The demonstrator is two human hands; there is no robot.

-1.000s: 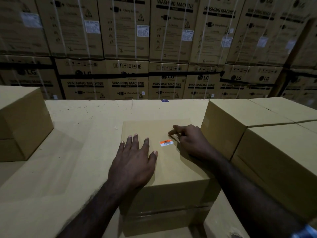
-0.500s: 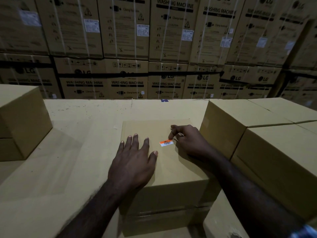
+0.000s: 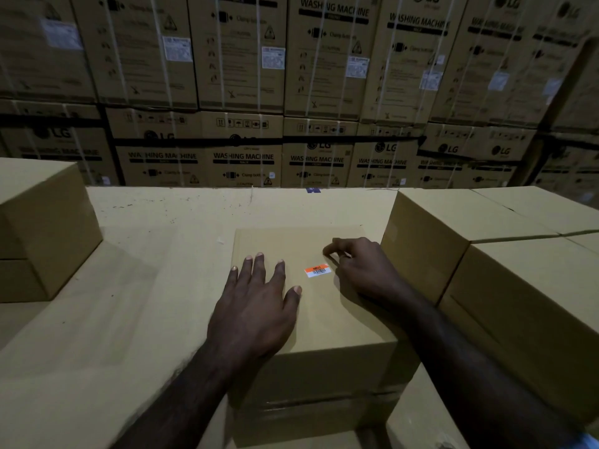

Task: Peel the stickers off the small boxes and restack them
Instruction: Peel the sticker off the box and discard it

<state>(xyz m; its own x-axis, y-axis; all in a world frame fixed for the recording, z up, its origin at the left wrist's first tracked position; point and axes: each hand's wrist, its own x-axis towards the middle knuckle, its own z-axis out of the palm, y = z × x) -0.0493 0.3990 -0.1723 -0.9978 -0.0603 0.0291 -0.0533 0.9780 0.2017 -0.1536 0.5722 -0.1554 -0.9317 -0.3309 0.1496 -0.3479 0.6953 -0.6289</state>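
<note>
A small brown cardboard box (image 3: 327, 319) stands in front of me on a broad cardboard surface. A small orange and white barcode sticker (image 3: 318, 270) lies on its top. My left hand (image 3: 259, 306) rests flat on the box top, fingers spread, just left of the sticker. My right hand (image 3: 366, 270) sits at the sticker's right end with fingers curled; thumb and forefinger are pinched together just above the sticker's right corner. Whether they hold its edge I cannot tell.
Plain cardboard boxes (image 3: 505, 273) are stacked close on the right, touching the small box's side. Another stack (image 3: 42, 228) stands at the left. The pale cardboard surface (image 3: 155, 254) stretches behind. A wall of large washing machine cartons (image 3: 291, 92) fills the background.
My right fingers have curled and shifted slightly at the sticker's right end. The left hand and the box have stayed put; the sticker lies in the same place.
</note>
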